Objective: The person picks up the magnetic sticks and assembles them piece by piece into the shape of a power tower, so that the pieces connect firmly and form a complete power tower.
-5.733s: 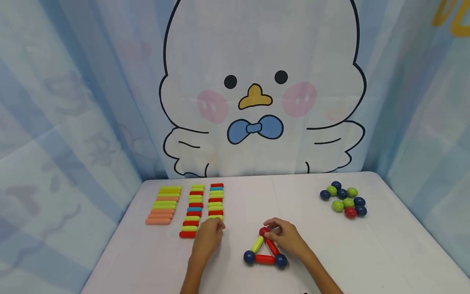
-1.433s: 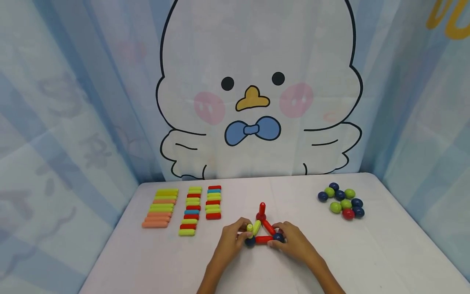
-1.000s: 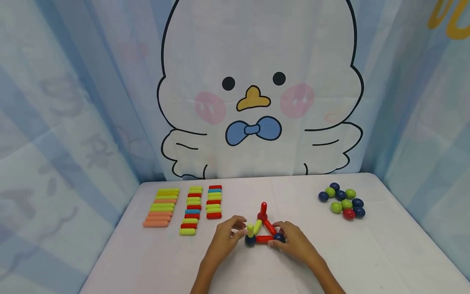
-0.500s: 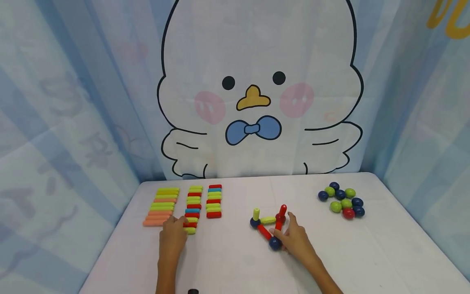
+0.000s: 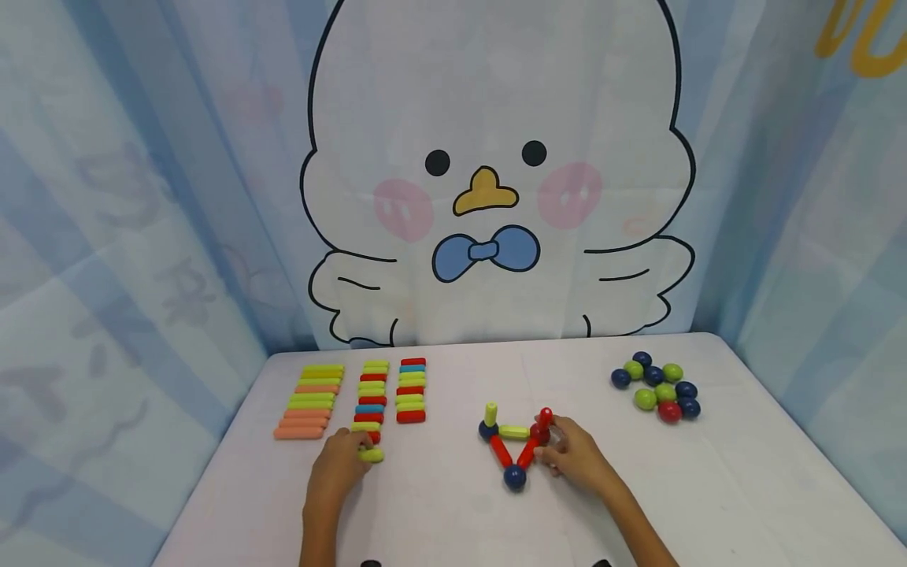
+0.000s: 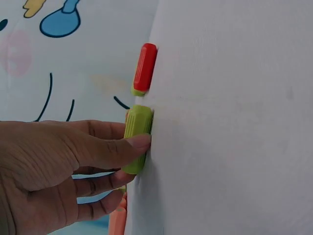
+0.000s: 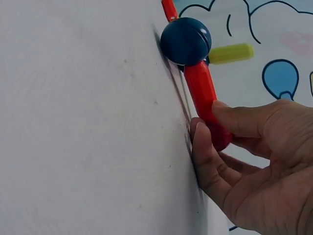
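In the head view my left hand (image 5: 335,468) is at the near end of the middle rod column, pinching a short yellow-green rod (image 6: 138,121) between thumb and fingers. A triangle of rods and balls lies on the table, its near corner a dark blue ball (image 5: 515,477). From its far-left blue ball (image 5: 488,430) a yellow-green rod (image 5: 491,413) stands upright. The far-right corner is a red ball (image 5: 539,433) bearing an upright red rod (image 5: 545,417). There my right hand (image 5: 579,457) grips the triangle, thumb against a red rod (image 6: 145,67)-like side bar, fingers around the red ball.
Longer yellow and orange rods (image 5: 301,433) form a column at the left. A column of short rods (image 5: 411,416) lies right of the middle one. Loose blue, green and red balls (image 5: 668,412) cluster at the back right. A patterned curtain (image 5: 489,299) hangs behind the table.
Two upright rods now stand on the triangle. It has been turned, bringing one blue corner nearest. My left hand left the upright yellow-green rod and now pinches another; my right hand shifted to the red corner.
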`<control>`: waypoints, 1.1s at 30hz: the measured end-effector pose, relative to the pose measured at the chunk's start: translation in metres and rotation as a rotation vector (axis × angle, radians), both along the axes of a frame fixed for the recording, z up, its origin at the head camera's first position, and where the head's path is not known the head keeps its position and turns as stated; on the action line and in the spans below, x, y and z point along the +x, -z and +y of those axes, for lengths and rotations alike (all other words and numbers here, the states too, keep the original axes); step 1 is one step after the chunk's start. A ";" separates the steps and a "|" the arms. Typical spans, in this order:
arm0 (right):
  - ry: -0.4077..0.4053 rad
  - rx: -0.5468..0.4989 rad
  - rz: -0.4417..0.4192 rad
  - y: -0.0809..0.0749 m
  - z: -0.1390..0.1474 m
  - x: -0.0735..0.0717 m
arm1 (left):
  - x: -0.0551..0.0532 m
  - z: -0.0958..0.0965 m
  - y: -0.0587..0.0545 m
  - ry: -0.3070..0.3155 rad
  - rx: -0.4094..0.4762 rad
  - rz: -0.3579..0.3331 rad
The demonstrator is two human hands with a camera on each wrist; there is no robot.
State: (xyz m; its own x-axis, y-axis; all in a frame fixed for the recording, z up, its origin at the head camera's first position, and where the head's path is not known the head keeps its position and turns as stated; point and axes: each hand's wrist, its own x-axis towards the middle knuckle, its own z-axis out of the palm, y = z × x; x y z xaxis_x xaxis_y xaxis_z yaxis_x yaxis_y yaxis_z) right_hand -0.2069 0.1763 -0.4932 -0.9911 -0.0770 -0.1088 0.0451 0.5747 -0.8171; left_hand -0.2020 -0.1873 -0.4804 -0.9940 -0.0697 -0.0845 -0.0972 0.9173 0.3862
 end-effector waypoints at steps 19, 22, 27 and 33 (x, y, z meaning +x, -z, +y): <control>0.034 -0.117 -0.001 0.008 0.002 -0.004 | 0.001 0.113 0.004 0.375 0.715 -0.027; 0.029 -0.122 -0.004 0.008 0.003 -0.004 | 0.005 0.129 0.005 0.378 0.747 -0.006; 0.028 -0.114 -0.011 0.008 0.003 -0.004 | 0.011 0.143 0.009 0.399 0.763 0.011; 0.032 -0.108 -0.016 0.007 0.002 -0.005 | 0.014 0.151 0.013 0.451 0.756 0.026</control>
State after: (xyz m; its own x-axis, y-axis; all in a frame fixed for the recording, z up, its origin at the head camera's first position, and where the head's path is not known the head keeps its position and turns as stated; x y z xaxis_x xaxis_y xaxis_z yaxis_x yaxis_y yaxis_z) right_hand -0.2116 0.1785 -0.5006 -0.9914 -0.0577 -0.1172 0.0752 0.4813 -0.8733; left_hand -0.1881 -0.0363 -0.4939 -0.9156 0.3952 0.0739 0.2299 0.3637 0.9027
